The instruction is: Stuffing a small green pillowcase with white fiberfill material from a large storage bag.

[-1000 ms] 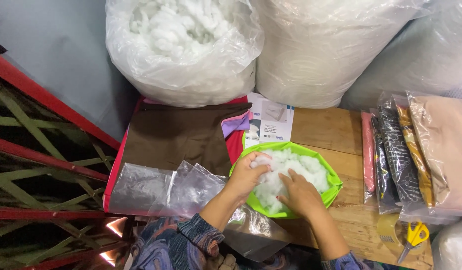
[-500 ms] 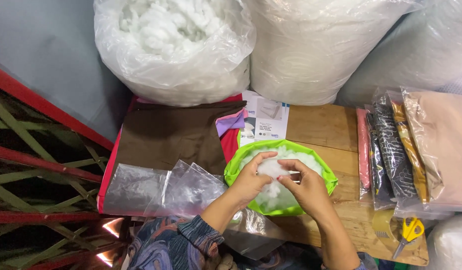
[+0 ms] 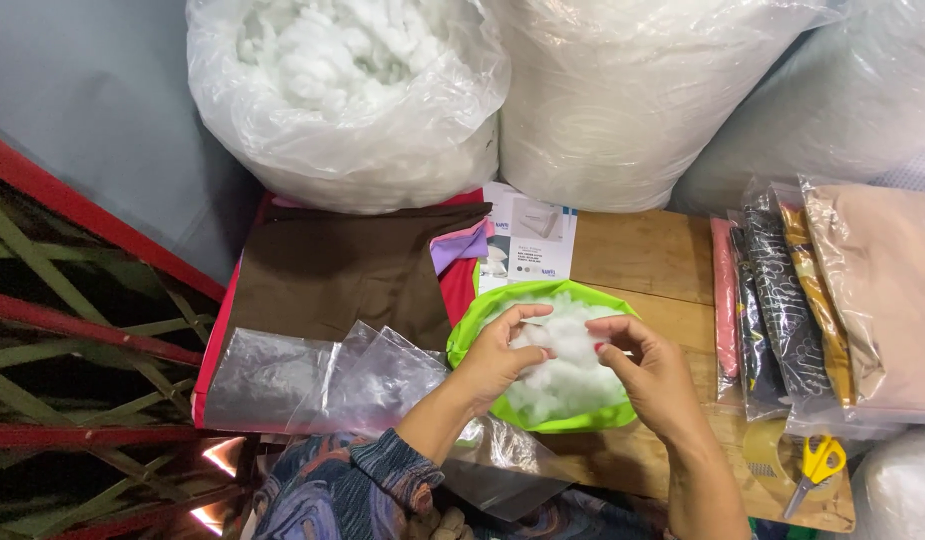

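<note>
Head view looks down on a wooden table (image 3: 642,255) where a green cloth cover (image 3: 487,318) lies open, packed with white stuffing (image 3: 567,375). The left hand (image 3: 497,358) sits at the cover's left edge, its fingers curled together in a grip on a tuft of the stuffing near the top of the heap. The right hand (image 3: 654,370) is over the cover's right side, thumb and fingers bent toward each other and pinching at the same fluffy clump, so both grips are closed on stuffing. The two hands are close together, with the tuft between them.

Left of the cover lie crumpled clear plastic bags (image 3: 322,375) over a brown cloth (image 3: 352,265), with a bit of purple cloth (image 3: 460,247) and a printed paper card (image 3: 527,240) just behind the cover. At the back stand big plastic sacks of stuffing (image 3: 352,90). To the right are folded fabrics in clear packets (image 3: 812,300), and near the table's front corner yellow-handled scissors (image 3: 810,465) rest on a roll of tape (image 3: 767,450).
</note>
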